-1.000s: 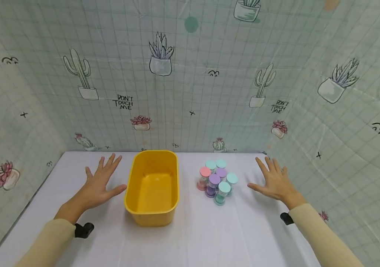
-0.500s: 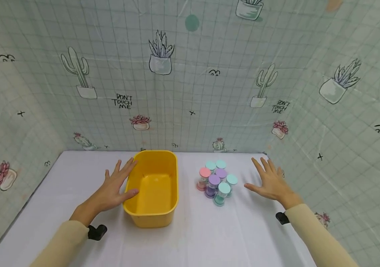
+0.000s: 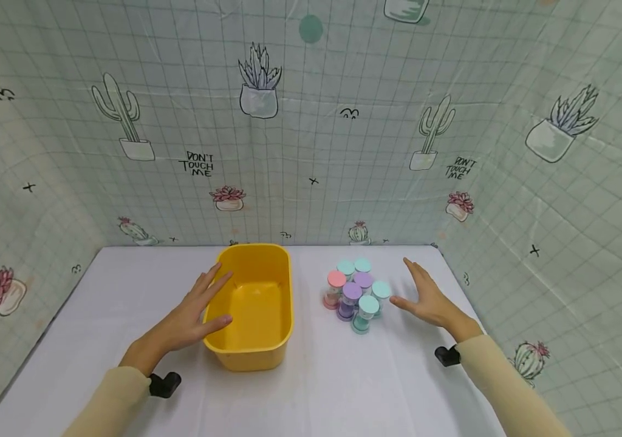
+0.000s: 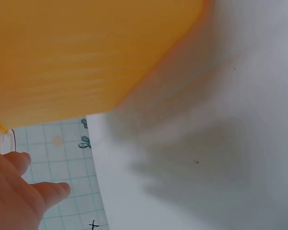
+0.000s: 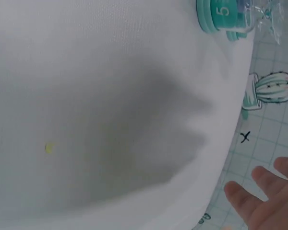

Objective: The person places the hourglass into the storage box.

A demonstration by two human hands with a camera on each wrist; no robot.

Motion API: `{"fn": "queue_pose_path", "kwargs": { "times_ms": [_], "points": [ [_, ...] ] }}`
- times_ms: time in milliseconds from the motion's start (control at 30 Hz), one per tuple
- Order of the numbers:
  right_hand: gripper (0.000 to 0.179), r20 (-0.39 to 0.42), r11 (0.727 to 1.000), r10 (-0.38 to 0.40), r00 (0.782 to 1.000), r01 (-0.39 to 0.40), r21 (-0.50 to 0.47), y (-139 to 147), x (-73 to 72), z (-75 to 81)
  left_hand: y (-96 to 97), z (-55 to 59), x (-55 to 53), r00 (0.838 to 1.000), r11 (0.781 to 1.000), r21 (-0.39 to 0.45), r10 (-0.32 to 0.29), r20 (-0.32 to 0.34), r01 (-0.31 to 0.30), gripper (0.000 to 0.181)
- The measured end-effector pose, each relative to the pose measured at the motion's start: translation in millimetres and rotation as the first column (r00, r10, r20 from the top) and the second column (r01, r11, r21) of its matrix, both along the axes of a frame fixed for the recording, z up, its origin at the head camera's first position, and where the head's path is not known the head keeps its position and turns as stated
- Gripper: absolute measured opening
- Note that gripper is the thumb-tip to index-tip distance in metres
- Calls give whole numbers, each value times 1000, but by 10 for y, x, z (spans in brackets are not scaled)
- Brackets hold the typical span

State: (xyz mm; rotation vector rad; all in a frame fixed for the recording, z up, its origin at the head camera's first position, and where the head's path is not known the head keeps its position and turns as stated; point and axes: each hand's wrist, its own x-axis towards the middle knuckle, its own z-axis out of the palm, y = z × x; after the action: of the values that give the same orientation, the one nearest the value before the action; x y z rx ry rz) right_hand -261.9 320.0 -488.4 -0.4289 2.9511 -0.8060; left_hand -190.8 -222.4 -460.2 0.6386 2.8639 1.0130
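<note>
Yellow plastic oblong basin (image 3: 252, 360) on white surface (image 3: 316, 388); left fingers (image 3: 215, 289) spread wide at its left rim, can't tell if touching. Seven clear sandglasses with teal, purple and pink caps (image 3: 352, 292) stand clustered right of basin. Right fingers (image 3: 419, 278) wide, holding nothing, thumb just beside the rightmost teal-capped one.
</note>
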Motion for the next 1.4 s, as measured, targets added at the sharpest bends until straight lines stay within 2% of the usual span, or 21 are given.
{"fn": "queue_pose_path", "kwargs": {
  "times_ms": [233, 467, 900, 1067, 1400],
  "points": [
    [96, 48, 991, 9, 999, -2, -135, -150, 30, -137, -4, -67, -3, 1000, 999, 33, -16, -15, 17, 86],
    [87, 129, 991, 5, 992, 12, -132, -256, 73, -171, 17, -88, -7, 999, 997, 66, -34, -24, 36, 85],
    [65, 137, 972, 78, 988, -44, -230, -304, -22, -137, 13, -60, 15, 999, 998, 49, -36, -11, 36, 85],
    [56, 113, 971, 99, 989, -71, -229, -293, -27, -103, 33, -37, -1, 999, 999, 41, -36, 6, 35, 85],
    [44, 148, 944, 176, 973, -125, -305, -320, -68, 8, 49, -41, 9, 999, 998, 58, -35, 7, 35, 87]
  ]
}}
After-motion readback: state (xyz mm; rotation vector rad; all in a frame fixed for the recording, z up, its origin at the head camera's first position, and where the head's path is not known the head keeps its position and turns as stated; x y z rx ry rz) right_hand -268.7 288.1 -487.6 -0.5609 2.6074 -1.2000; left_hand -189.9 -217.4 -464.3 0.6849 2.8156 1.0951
